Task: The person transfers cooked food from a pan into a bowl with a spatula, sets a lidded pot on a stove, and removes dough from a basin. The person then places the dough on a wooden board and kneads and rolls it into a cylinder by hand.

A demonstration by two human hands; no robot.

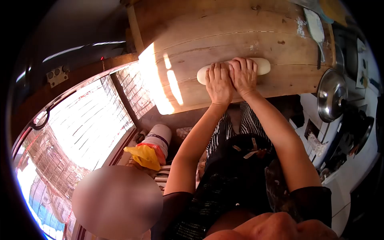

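Observation:
A thick, pale log of dough (263, 66) lies crosswise near the front edge of a wooden board (200, 36). My left hand (219, 84) presses on it, fingers curved over the top. Right beside it, my right hand (244, 77) grips the dough in the same way, and the two hands touch. The rounded ends of the log stick out past both hands. Its middle is hidden under my fingers.
A flour-dusted scoop-like tool (315, 28) lies at the board's far right, by a patch of flour (300, 26). A metal lid (332, 95) stands off the right edge. At lower left are a yellow bag (145, 157) and a white container (159, 135).

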